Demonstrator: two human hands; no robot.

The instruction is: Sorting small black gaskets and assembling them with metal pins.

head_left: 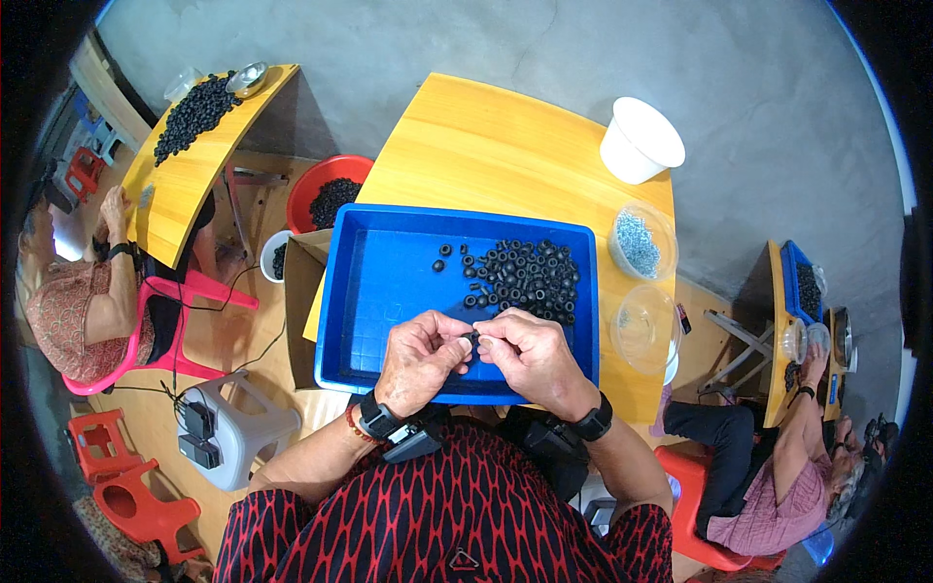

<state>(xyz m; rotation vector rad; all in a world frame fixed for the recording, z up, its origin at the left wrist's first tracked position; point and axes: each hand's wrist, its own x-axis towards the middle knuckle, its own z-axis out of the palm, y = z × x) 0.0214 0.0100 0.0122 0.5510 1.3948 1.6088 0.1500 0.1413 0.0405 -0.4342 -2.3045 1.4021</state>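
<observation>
One small black part (474,338), dark all over, its outline mostly hidden by fingertips, located above the near side of a blue rectangular tray (389,282). Pinched between thumb and finger of the left hand (420,361); thumb and finger of the right hand (533,356) pressed together at its side, contents indiscernible. Loose black ring-shaped pieces (533,277), rounded, many with central holes, heaped toward the tray's right.

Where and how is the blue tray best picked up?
Probably grip the blue tray by its rim at the left and right ends, coming from both sides at once: raised walls stand there to hold, and the black parts heaped toward the right likely make that end heavier, so lift level.
</observation>
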